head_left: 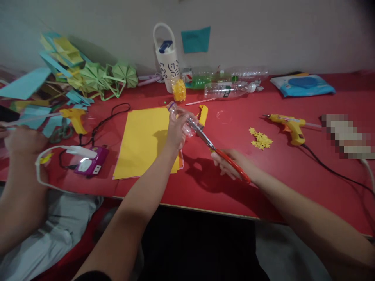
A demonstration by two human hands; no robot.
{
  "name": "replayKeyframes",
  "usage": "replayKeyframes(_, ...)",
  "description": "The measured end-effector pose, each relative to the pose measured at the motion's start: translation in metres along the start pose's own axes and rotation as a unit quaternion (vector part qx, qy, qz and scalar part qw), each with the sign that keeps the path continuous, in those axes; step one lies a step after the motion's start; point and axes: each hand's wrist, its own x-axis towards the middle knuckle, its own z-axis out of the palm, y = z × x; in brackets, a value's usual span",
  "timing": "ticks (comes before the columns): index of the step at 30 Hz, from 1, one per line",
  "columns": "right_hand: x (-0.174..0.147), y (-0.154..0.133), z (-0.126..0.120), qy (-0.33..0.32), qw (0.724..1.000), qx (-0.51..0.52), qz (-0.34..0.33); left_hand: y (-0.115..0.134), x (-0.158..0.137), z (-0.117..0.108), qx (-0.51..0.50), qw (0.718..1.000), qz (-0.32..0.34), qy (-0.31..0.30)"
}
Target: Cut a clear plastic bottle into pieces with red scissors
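Observation:
My left hand [177, 132] is closed around a clear plastic bottle piece [190, 129] with a purple ring at its neck, held above the table. In my right hand [231, 166] is a pair of red-handled scissors [215, 146]. Their metal blades reach up and left to the bottle piece, overlapping it; whether they are cutting into it I cannot tell. Beneath the left hand lies a stack of yellow paper sheets [140, 140]. Just behind the blades, a yellow-handled tool [203, 115] rests on the table, partly hidden.
A yellow glue gun [288, 125] and small yellow stars [261, 140] lie at right. Plastic bottles [225, 90], a white cup holder [168, 64] and a wipes pack [303, 85] line the wall. At left are a purple power socket [91, 160], folded paper shapes [96, 78] and another person's hand [25, 140].

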Motion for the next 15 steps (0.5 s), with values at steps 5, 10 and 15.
replayKeyframes(5,0.002,0.001,0.002,0.007,1.000,-0.009,0.023,-0.002,0.002,-0.003,0.020,1.000,0.002,0.014)
replayKeyframes(10,0.001,-0.001,0.002,0.017,0.999,-0.012,0.038,-0.004,0.004,-0.006,0.016,1.000,0.001,0.009)
replayKeyframes(15,-0.002,-0.005,0.003,0.025,0.998,-0.015,0.057,-0.006,0.006,-0.011,0.011,1.000,0.012,-0.011)
